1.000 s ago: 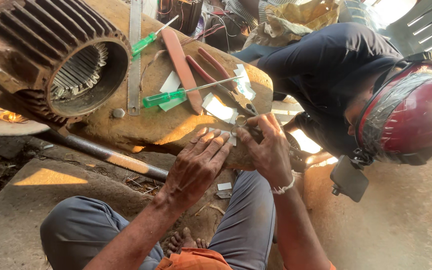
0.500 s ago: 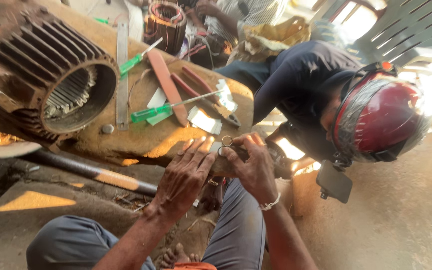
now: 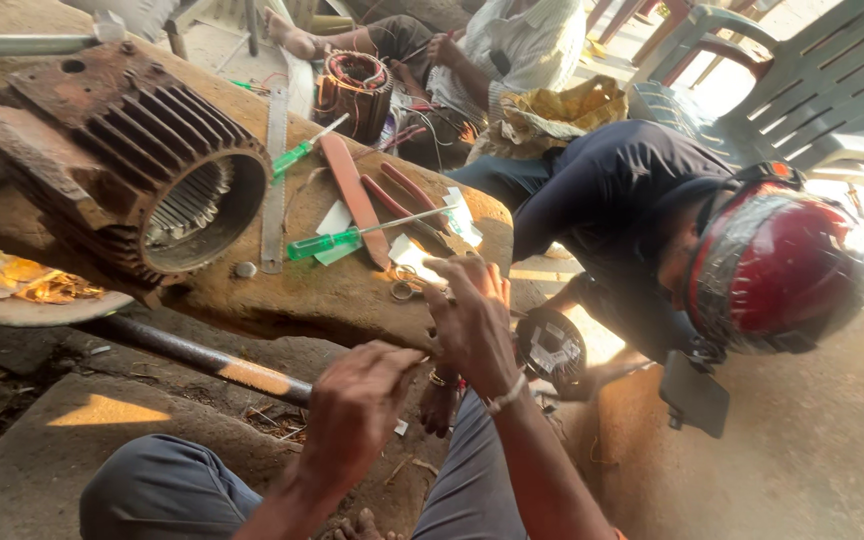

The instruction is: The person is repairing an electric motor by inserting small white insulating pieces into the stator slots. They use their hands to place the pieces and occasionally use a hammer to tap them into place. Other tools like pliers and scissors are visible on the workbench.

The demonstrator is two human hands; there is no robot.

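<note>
Both hands meet near the table [image 3: 352, 300] edge. The left hand [image 3: 357, 415] pinches something too small to identify; the right hand [image 3: 472, 320] is loosely curled, its grip unclear. Two green screwdrivers [image 3: 327, 243] lie within reach beside a rusty motor housing [image 3: 152, 170].

Hands at the near edge of a worn workbench, fingers pinched together

The left hand [image 3: 357, 410] is low and near, knuckles up, its fingers curled inward with the fingertips pointing right toward the other hand. The right hand [image 3: 472, 320] is raised just beside it, back of the hand toward the camera, fingers spread upward, a pale band on its wrist. Between the two, what they pinch is too small to tell. Small scissors [image 3: 404, 290] with round metal loops lie flat on the bench edge, just left of the right hand's fingers and just far of the left hand.
</note>
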